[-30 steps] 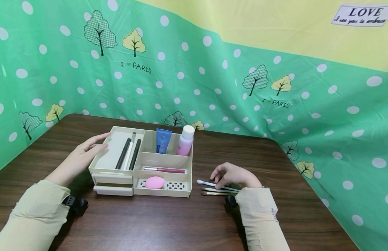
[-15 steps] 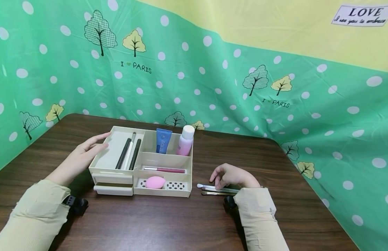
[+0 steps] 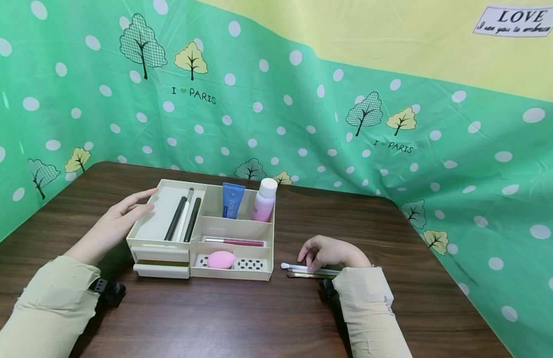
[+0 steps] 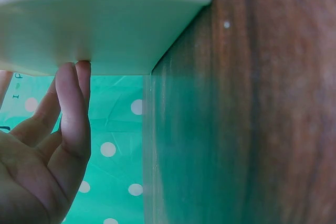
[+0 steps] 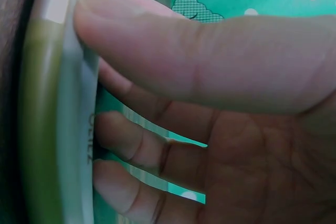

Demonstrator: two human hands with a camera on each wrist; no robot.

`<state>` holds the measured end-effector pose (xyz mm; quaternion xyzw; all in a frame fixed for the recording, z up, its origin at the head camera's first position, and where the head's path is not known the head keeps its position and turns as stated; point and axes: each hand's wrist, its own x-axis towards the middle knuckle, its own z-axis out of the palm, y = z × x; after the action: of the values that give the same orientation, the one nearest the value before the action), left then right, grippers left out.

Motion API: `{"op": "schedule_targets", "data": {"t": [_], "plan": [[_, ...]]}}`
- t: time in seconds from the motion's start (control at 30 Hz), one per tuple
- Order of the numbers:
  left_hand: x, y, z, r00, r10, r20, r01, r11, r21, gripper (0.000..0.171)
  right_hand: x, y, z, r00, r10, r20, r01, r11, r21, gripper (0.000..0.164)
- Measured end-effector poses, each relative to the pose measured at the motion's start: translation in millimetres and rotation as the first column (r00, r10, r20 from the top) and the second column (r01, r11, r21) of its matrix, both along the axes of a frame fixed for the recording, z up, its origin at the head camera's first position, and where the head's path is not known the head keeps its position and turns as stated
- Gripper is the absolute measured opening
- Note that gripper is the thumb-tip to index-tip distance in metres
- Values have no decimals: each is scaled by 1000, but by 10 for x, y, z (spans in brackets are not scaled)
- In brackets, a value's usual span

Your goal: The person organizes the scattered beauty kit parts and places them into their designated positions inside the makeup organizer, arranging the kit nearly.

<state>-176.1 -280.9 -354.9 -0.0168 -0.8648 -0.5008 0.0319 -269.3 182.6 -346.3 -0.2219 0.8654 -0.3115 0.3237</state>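
Observation:
My left hand (image 3: pixel 119 222) rests against the left side of a cream desktop organizer (image 3: pixel 162 254). In the left wrist view, its extended fingertips touch the organizer's wall (image 4: pixel 113 30). On the table right of the organizer, my right hand (image 3: pixel 332 251) pinches makeup brushes lying close together. A pale-handled brush (image 3: pixel 288 266) is farthest from me; a brown-tipped brush (image 3: pixel 296 274) lies nearest. In the right wrist view, the thumb presses a white handle (image 5: pixel 76 129) beside an olive-gold handle (image 5: pixel 41 108); the fingertips are on its other side. I cannot tell how many brushes are gripped.
The organizer holds black and white pencil-like sticks (image 3: pixel 175 219), a blue tube (image 3: pixel 233 200), a pink bottle (image 3: pixel 264 201), a slim wine-red tube (image 3: pixel 240 243) and a pink makeup sponge (image 3: pixel 220 259). A green dotted curtain (image 3: pixel 303 124) hangs behind the brown table (image 3: pixel 231 318).
My right hand has shifted slightly toward me, drawing the pale brush against the other brushes, which were spread apart before. The left hand and organizer have stayed put.

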Motion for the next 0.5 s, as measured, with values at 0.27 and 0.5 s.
{"op": "schedule_targets", "data": {"t": [0.27, 0.5], "plan": [[-1, 1, -8, 1000, -5, 2, 5, 1000, 8, 63, 10, -13, 6, 999, 32, -19, -32, 999, 13, 23], [-5, 12, -5, 1000, -10, 12, 9, 999, 40, 64, 8, -1, 10, 997, 72, -30, -72, 997, 14, 23]]}}
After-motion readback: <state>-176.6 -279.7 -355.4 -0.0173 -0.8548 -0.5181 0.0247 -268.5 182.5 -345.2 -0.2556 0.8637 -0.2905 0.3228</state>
